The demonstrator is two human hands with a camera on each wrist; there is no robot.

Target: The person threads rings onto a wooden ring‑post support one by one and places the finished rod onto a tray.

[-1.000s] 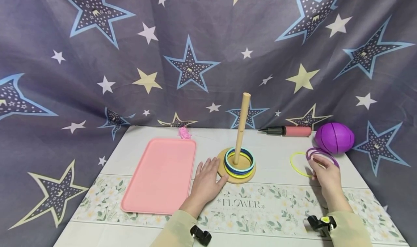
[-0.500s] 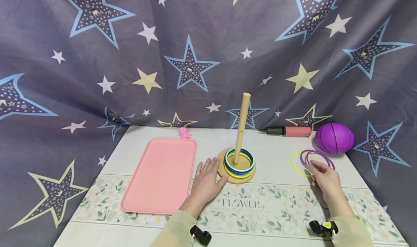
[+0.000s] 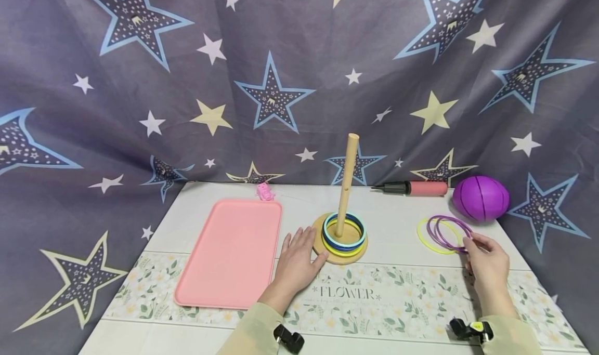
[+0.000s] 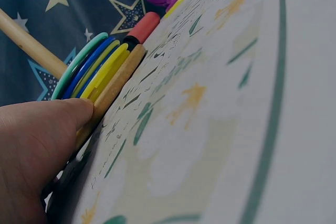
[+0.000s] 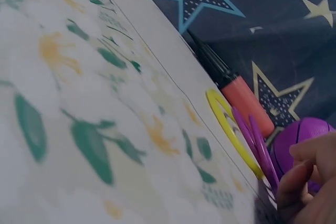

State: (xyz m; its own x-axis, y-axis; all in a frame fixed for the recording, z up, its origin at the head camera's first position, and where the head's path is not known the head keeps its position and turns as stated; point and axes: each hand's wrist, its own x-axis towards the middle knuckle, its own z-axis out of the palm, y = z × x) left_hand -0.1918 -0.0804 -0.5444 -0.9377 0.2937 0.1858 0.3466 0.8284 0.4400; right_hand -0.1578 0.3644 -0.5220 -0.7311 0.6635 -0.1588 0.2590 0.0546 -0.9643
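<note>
The right hand (image 3: 489,261) pinches the purple rings (image 5: 265,157), which overlap the yellow ring (image 5: 231,138) near the ball (image 3: 481,198) — snagging could drag it along. The left hand (image 3: 295,259), fingers extended, touches the base (image 3: 350,235) — uneven pressure might tilt it.

The person wears a long left sleeve of pale yellow-green cloth (image 3: 250,331) and a matching pale right sleeve (image 3: 511,337), both ending near the wrist. A small, blocky black left-wrist camera (image 3: 291,340) is paired with a similar black right-wrist camera (image 3: 460,328) bearing a bright yellow patch (image 3: 477,326).
</note>
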